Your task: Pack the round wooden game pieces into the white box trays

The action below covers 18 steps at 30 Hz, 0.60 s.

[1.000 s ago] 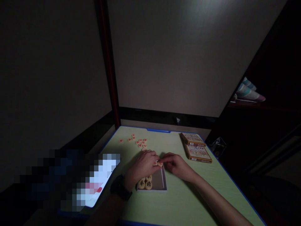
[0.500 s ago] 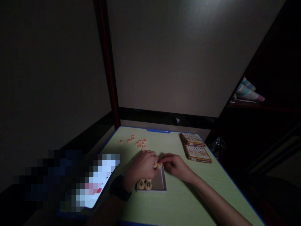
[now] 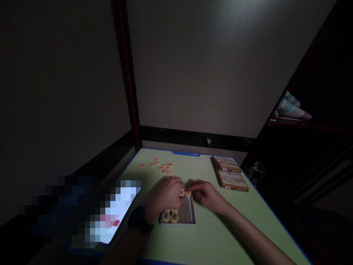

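Note:
My left hand (image 3: pixel 167 193), with a dark watch on the wrist, is bent over a shallow tray (image 3: pixel 193 217). Its fingers are closed on a round Chinese chess piece (image 3: pixel 181 192) with a red character. From the right, my right hand (image 3: pixel 206 195) meets a second red-marked Chinese chess piece (image 3: pixel 188 194) at the tray's far end. Its thumb and index finger are drawn together on that piece, the other fingers curled. Black-marked Chinese chess pieces (image 3: pixel 174 216) lie in the tray's near left part, partly hidden under my left hand.
Several loose red-marked pieces (image 3: pixel 164 167) are scattered on the pale green table (image 3: pixel 220 235), towards the far left. Two flat boxes (image 3: pixel 233 179) overlap at the right edge. A bright, blurred-out screen (image 3: pixel 121 206) lies at the left edge. Walls rise behind the table.
Almost nothing differs. The red-marked piece by my left fingers has turned slightly and shows more of its face; both hands stay in place.

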### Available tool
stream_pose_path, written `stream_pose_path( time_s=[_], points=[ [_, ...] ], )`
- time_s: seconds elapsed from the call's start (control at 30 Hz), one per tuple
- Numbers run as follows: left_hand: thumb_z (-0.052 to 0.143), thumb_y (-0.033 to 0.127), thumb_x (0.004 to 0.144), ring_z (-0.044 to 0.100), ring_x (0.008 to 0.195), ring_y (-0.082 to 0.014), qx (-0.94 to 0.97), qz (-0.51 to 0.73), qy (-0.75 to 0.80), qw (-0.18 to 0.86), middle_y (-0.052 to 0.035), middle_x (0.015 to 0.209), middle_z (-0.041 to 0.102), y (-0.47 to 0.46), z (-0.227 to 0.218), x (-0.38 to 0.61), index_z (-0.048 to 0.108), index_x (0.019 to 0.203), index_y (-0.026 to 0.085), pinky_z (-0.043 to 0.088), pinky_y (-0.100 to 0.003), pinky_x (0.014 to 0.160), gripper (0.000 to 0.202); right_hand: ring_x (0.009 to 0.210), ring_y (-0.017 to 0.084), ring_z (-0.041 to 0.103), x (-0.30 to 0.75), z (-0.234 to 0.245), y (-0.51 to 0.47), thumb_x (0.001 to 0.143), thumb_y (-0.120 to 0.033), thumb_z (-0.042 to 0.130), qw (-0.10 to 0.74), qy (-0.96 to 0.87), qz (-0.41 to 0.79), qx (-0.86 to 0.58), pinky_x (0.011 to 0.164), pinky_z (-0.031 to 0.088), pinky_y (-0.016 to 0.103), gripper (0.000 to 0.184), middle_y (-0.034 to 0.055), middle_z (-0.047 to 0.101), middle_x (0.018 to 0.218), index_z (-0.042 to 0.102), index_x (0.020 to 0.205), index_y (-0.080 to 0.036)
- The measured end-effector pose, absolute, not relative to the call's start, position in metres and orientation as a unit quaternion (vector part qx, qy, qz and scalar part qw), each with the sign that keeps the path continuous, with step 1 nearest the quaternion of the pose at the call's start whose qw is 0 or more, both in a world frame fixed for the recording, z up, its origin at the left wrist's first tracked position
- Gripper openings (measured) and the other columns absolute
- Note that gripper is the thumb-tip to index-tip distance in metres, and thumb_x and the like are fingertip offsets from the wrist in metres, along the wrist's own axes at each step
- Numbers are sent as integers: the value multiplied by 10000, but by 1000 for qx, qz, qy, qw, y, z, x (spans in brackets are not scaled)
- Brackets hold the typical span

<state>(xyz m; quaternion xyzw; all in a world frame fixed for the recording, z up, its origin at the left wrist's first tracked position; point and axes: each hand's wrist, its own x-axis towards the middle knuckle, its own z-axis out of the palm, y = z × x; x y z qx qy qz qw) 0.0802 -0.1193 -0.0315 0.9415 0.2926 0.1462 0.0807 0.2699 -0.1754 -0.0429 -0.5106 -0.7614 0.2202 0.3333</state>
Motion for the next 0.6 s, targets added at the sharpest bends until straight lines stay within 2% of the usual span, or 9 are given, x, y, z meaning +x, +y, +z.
stream_pose_path(
  time_s=[0.43, 0.6],
  points=[
    [605, 193, 769, 643, 896, -217, 941, 141, 296, 87, -55, 878, 694, -120, -32, 80, 687, 807, 207, 489, -328, 872, 91, 856, 175, 671, 271, -43, -176, 693, 29, 451, 327, -761, 206, -521, 821, 510, 284, 480, 45, 742, 911, 794, 928, -213],
    [654, 231, 720, 641, 962, -227, 915, 208, 327, 110, -54, 957, 711, -106, -29, 74, 703, 932, 202, 496, -336, 907, 220, 847, 177, 676, 279, -40, -174, 684, 14, 433, 339, -743, 191, -545, 772, 508, 279, 484, 57, 745, 929, 783, 950, -187]
  ],
)
